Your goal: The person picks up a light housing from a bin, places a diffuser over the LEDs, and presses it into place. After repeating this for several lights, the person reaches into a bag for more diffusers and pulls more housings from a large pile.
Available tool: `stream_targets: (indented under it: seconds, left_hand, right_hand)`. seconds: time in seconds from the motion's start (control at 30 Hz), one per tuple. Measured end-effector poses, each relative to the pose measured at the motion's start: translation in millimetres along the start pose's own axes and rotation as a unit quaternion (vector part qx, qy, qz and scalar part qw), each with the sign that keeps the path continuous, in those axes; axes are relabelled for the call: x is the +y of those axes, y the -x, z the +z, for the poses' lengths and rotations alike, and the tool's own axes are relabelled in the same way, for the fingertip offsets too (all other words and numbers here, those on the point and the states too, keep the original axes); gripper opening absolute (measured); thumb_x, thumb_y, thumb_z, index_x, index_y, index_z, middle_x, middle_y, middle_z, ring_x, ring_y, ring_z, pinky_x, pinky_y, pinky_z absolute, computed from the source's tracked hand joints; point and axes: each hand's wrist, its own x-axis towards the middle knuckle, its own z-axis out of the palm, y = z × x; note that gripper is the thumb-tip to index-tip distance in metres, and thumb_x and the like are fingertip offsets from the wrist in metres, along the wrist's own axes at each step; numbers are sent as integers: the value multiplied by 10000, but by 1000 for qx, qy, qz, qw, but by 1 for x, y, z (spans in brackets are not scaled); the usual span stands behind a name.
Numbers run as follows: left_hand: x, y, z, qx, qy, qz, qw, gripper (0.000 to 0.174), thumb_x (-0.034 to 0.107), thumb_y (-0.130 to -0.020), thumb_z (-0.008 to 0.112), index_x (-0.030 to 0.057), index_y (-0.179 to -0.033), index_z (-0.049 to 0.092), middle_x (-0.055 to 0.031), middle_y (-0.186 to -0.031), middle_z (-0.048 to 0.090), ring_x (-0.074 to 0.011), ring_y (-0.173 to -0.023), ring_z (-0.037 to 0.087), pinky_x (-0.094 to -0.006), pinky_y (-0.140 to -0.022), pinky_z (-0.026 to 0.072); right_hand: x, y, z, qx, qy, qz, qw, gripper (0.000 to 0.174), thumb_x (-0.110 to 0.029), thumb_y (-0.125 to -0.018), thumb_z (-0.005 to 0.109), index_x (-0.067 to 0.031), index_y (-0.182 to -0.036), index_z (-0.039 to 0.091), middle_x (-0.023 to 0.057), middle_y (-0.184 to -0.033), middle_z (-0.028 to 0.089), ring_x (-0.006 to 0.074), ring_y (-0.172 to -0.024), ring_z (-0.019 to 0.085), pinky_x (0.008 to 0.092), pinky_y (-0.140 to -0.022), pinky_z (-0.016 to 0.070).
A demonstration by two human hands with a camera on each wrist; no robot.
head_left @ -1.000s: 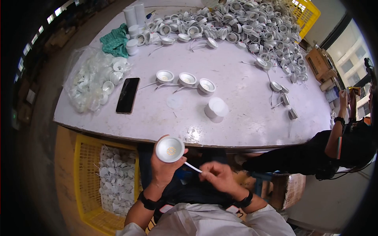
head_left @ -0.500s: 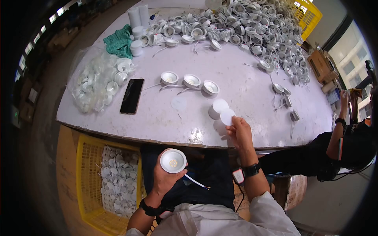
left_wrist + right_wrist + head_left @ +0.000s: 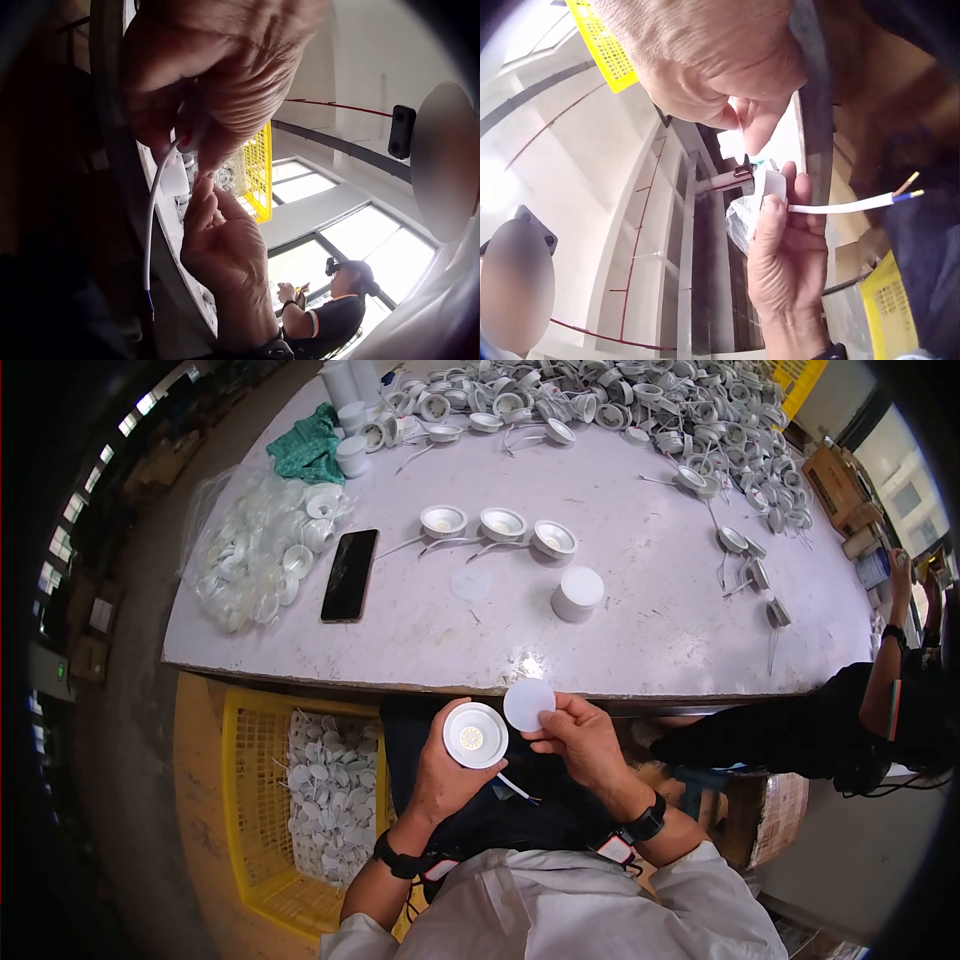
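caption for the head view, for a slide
Left hand holding a white round lamp housing, right hand pinching a thin white disc beside it

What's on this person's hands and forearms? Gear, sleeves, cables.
Left hand and right hand are bare, no gloves. Each wrist has a black strap: left strap, right strap. Beside them sit a left module and right module, both white with red-orange edging, thin dark cables nearby. Pale grey-white sleeves end below the elbows.
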Motion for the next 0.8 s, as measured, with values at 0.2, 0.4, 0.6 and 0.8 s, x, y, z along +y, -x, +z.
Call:
stream_targets:
  seconds: [0.2,0.4,0.6,0.8]
  left_hand:
    - [-12,2,-2,-19,132,-81,988,773,35,-603,814,20,-1259,405,-131,-1136,564,-206,-1059,556,-315,-902,451]
    - [13,0,-7,-39,71,-3,997,773,-24,-607,759,19,-1281,384,-109,-1140,561,-184,-1061,542,-312,-915,442]
    - [7,2,-8,-100,162,-17,981,755,-25,-644,699,20,-1313,351,-115,-1171,521,-188,-1093,508,-308,-921,436]
    - [2,3,-10,-122,218,-15,968,538,148,-870,571,14,-1327,322,-131,-1191,506,-187,-1084,507,-311,-919,441]
  right_hand:
    - [11,1,-2,-7,470,-519,714,264,24,-778,606,-11,-1039,623,136,-1012,635,276,-861,650,305,-744,544]
    - [13,3,6,-70,545,-612,568,393,-35,-622,670,-42,-1014,646,125,-1063,627,296,-969,617,348,-813,533]
    - [12,5,13,-79,550,-627,547,416,-84,-635,681,-75,-1049,642,96,-1119,614,276,-992,609,309,-711,526]
    - [10,8,14,-81,555,-620,549,455,-132,-615,712,-84,-1063,642,84,-1125,613,271,-1012,601,313,-713,513]
